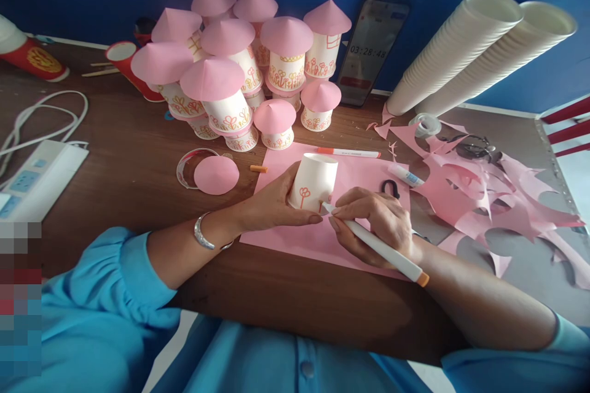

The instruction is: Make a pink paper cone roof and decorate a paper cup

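Observation:
My left hand point(281, 202) grips a small white paper cup point(318, 175) around its side. A flower is drawn in orange-red line on the cup's wall, and part of another shows to its right. In my right hand point(378, 221) is a white marker point(382, 252) with an orange end, its tip touching the cup near its lower edge. Beneath both hands lies a sheet of pink paper point(276, 233). Another marker point(350, 152) rests on the sheet's far edge, and an orange marker cap point(259, 169) is just left of the sheet.
Several decorated cups with pink cone roofs point(212, 80) stand at the back. A phone point(373, 52) leans on the wall beside tall stacks of paper cups point(454, 52). Pink paper scraps point(465, 190) cover the right side. A power strip point(43, 178) lies left, near a pink disc point(216, 175).

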The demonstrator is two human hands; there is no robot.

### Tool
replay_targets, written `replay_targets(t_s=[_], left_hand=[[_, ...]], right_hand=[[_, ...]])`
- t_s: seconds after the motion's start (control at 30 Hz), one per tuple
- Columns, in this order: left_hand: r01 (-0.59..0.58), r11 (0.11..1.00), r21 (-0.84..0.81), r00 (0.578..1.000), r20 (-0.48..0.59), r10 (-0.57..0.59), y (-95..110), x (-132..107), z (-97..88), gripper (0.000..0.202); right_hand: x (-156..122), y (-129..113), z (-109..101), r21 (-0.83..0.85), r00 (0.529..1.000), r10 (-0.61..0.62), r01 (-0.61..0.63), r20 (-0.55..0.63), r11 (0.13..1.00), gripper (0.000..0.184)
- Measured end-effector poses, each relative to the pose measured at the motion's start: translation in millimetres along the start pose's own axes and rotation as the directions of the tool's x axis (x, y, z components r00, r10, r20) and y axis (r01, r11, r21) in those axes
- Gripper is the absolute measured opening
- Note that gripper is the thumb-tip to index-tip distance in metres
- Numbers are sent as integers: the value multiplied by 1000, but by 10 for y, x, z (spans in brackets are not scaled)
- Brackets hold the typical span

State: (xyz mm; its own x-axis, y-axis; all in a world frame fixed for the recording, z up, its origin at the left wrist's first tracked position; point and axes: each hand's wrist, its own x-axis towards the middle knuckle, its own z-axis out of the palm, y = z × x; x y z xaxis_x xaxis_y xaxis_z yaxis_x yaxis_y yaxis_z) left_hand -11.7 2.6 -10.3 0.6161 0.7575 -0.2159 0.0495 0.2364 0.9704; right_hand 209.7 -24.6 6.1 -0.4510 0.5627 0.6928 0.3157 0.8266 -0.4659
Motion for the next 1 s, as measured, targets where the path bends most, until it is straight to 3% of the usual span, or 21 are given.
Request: replay_targets(t_s=[0.63,1.0], left_hand=[[-17,994,-104,1000,23,19,-63,-1,-15,76],[13,998,-68,1000,-3,-13,-36,-8,-5,81]], right_hand=[[-5,-5,11,-28,1000,20,-20,-7,999,17],[11,-27,-27,-16,1000,5,-6,-26,1000,21]])
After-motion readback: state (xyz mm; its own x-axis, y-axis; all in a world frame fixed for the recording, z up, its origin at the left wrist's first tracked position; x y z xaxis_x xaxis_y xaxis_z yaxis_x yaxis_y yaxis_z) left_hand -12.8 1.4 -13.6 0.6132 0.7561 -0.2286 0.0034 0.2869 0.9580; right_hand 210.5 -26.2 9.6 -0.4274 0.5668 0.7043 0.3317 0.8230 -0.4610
